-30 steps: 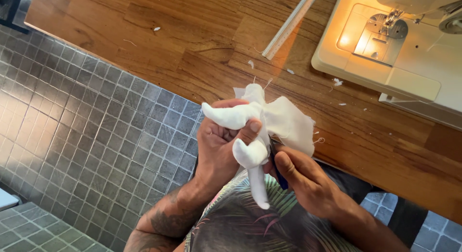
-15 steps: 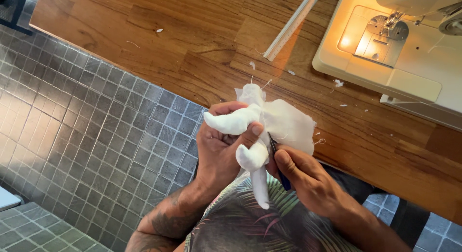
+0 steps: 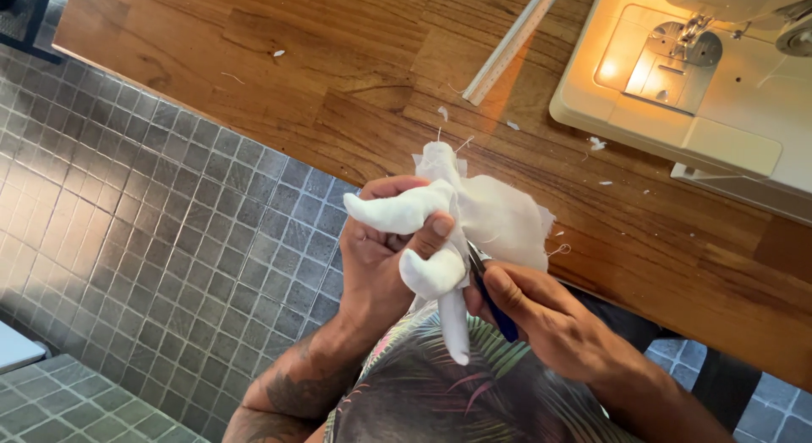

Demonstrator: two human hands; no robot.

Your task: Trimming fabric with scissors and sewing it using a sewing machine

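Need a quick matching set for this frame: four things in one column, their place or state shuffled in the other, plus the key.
Things
1. white stuffed cloth piece
2. ruler
3. sewing machine
4. blue-handled tool

Place or state
A. lying diagonally on the wooden table
B. gripped in the left hand
C. lamp on, at the table's far right
D. held in the right hand, against the cloth

Pairs: 1-B, 2-A, 3-C, 4-D

white cloth figure (image 3: pixel 474 214) | brown wooden table (image 3: pixel 296 79) | grey tiled floor (image 3: pixel 127 214)
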